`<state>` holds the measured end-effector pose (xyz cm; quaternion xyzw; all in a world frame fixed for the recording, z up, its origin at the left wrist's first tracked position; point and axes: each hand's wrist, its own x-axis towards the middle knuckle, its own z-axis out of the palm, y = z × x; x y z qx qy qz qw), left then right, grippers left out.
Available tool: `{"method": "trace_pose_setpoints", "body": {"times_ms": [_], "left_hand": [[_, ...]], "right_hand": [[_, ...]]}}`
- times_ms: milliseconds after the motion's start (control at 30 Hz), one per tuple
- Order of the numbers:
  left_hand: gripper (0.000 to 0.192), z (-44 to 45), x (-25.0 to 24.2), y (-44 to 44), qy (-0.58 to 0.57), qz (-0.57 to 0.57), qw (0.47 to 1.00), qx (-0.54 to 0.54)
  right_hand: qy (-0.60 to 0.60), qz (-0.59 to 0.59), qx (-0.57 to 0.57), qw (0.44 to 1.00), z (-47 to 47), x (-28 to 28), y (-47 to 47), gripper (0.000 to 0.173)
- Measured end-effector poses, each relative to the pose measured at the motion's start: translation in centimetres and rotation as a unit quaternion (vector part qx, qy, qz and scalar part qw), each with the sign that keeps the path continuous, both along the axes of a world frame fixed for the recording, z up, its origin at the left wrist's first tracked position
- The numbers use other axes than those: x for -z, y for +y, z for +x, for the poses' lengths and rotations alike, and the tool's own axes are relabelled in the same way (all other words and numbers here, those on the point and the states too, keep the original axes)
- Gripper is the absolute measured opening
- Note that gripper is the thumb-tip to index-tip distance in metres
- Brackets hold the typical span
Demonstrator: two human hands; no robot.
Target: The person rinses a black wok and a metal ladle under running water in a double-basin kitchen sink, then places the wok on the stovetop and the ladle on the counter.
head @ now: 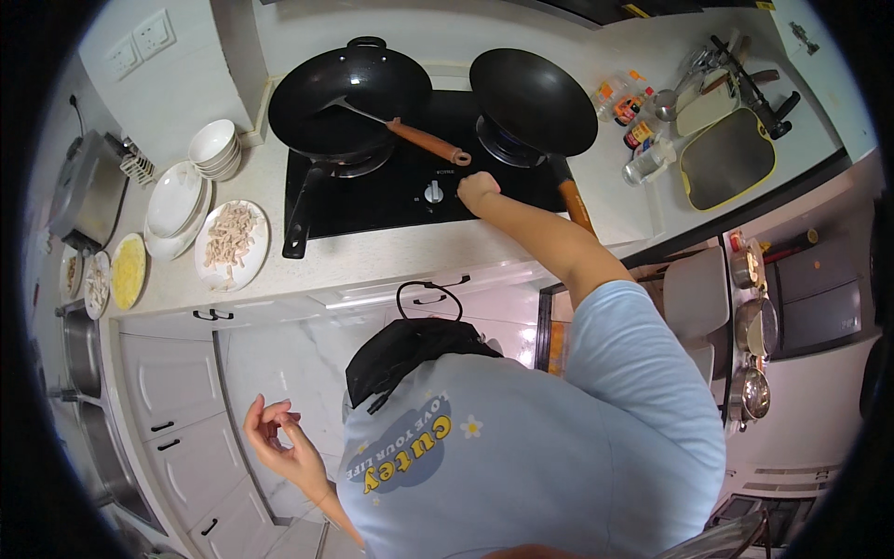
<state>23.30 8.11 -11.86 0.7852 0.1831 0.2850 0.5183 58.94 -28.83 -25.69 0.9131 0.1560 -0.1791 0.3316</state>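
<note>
My right hand (480, 192) reaches across to the front of the black glass gas hob (377, 213). Its fingers are curled over what seems to be a control knob, which they hide. A second knob (434, 191) shows just left of it. On the right burner (513, 150), which glows blue, a black wok (534, 101) sits tilted, its wooden handle (576, 206) towards me. A larger black wok (349, 91) stands on the left burner, with a wooden-handled spatula (429, 142) resting in it. My left hand (283, 437) hangs empty by my side, fingers loosely bent and apart.
On the counter's left are a plate of pale meat strips (230, 237), stacked bowls (215, 148), white plates (176, 199) and a plate of yellow food (128, 271). Sauce bottles (637, 133) and a yellow-rimmed cutting board (730, 161) lie right. A sink (84, 353) is far left.
</note>
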Motion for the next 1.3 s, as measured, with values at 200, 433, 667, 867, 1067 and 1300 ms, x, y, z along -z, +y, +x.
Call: {"method": "trace_pose_setpoints", "body": {"times_ms": [200,433,667,867,1067,1300], "left_hand": [[0.028,-0.6,0.3,0.1,-0.017,-0.019,1.0,-0.004],[0.029,0.2,0.1,0.3,-0.015,-0.029,0.999,0.02],[0.03,2.0,0.1,-0.2,-0.028,-0.032,0.995,0.093],[0.029,2.7,1.6,0.1,0.001,-0.013,0.995,0.102],[0.029,5.2,1.6,-3.1,0.009,-0.033,0.994,0.108],[0.029,8.9,-0.5,-8.9,0.014,0.008,0.984,0.178]], "right_hand": [[-0.052,0.166,0.055,0.983,0.2,-5.4,-1.4,0.025],[0.113,0.586,0.21,0.774,1.7,-18.1,4.3,0.068],[-0.033,0.604,0.059,0.794,-1.0,-17.9,7.7,0.045],[0.036,0.766,0.298,0.568,-7.1,-26.9,-6.5,0.033],[0.018,0.764,0.41,0.498,-12.7,-31.7,-20.1,0.029],[0.06,0.689,0.576,0.435,-10.8,-30.1,-27.9,0.03]]}}
